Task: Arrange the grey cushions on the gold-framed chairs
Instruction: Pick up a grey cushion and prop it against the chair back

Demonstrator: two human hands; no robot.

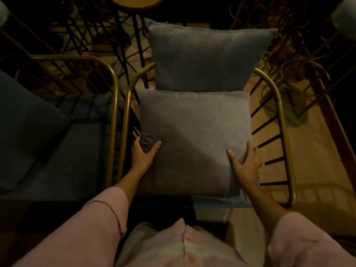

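Note:
A gold-framed chair (277,97) stands straight below me. A grey back cushion (206,58) leans upright against its back. A second grey cushion (194,132) lies flat on the seat in front of it. My left hand (143,154) pinches a bunched fold at that cushion's left edge. My right hand (244,164) grips its right edge, thumb on top and fingers wrapped round the side.
A second gold-framed chair (113,97) stands close on the left, holding dark grey cushions (28,122). A round wooden table top (136,1) on thin black legs is beyond the chairs. Dark metal framework and a wooden floor (312,170) lie to the right.

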